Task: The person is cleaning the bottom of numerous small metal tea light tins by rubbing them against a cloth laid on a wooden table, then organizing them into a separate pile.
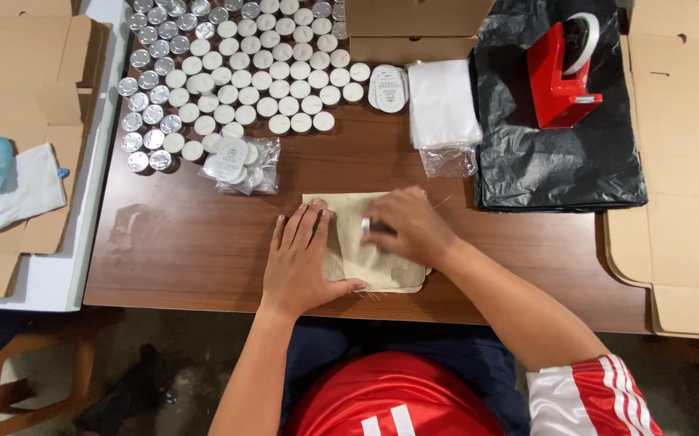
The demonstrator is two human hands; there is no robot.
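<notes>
Coarse beige cloth pouch (365,242), flat and frayed, near the front edge of the brown wooden table (188,242). Left hand (301,258) spread flat on the pouch. Right hand (410,226) curled over a small shiny object, barely visible, on it.

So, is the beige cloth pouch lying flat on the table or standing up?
Flat: the cloth pouch lies on the table, pressed by the left hand and right hand.

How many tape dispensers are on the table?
1: a red tape dispenser stands on the black plastic sheet, at the table's far right. None other shows.
</notes>
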